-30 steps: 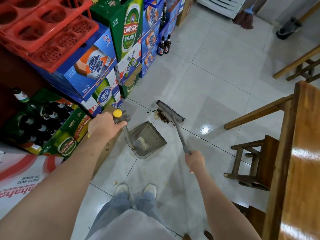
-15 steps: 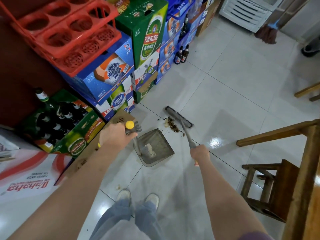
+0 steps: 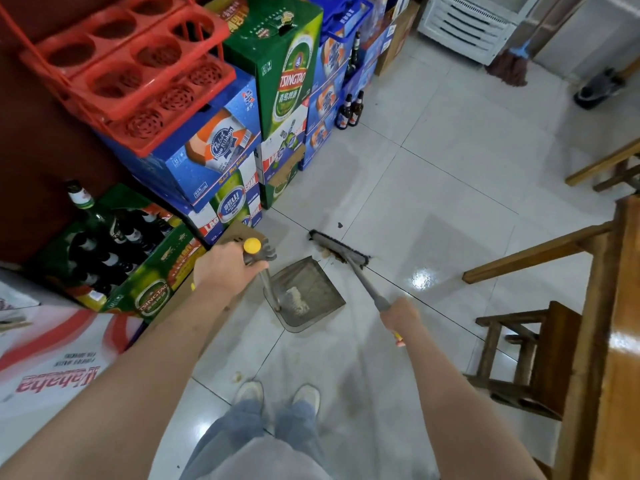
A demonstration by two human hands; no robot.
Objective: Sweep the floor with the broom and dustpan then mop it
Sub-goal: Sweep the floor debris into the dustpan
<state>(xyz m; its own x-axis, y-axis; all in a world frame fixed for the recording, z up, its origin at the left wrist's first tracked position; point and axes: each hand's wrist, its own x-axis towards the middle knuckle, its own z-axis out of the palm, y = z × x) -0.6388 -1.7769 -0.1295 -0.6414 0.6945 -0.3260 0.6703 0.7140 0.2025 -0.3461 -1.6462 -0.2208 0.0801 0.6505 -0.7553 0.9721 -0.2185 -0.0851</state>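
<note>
While gripping handles, both arms outstretched

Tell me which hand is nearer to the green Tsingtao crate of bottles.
Left. The left hand grips the dustpan handle just beside the Tsingtao crate; the right hand holds the broom farther away.

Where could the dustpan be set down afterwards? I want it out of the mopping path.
Bare tile lies between the beer boxes, the white vent and the wooden bench. A smaller patch sits between the shoes and the stool. It is crowded along the boxes and by the mop.
</note>
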